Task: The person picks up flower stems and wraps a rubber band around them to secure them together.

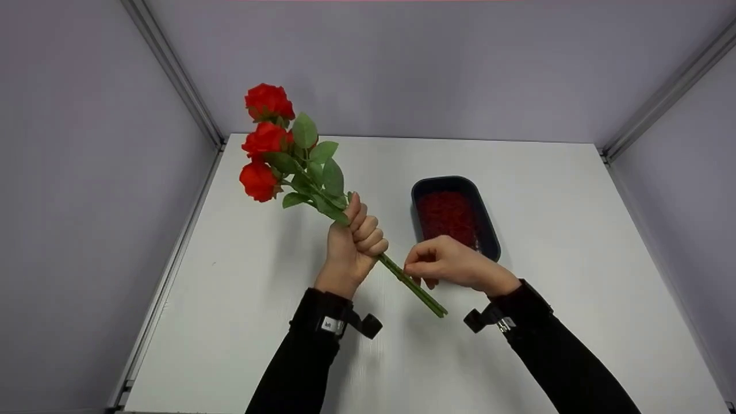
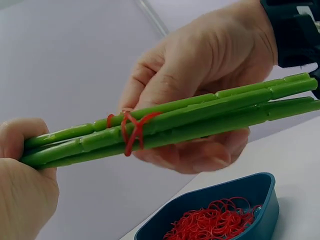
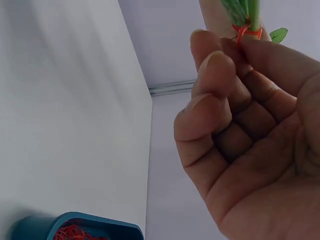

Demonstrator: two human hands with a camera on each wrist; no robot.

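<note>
Red band point(image 2: 132, 131) (left-wrist view only) round stems point(image 2: 165, 122), both hands' fingers point(image 1: 368, 227) holding them.

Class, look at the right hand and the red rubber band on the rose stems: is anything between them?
Nothing visible. The right hand has its fingertips at the rubber band wrapped round the stems, which the left hand grips.

Bunch of roses point(image 1: 299, 167) held above worktop point(image 1: 241, 322) in left hand point(image 1: 352, 248), blooms up and left, stem ends down and right. Right hand point(image 1: 451, 265) just right of left hand, fingers point(image 1: 418, 270) at stems point(image 2: 200, 120). Rubber band point(image 2: 132, 131) wound round stems between the two hands. Tray point(image 1: 486, 230) set on worktop behind right hand; loose bands point(image 1: 445, 215) piled in tray. Walls left, right and behind worktop.
</note>
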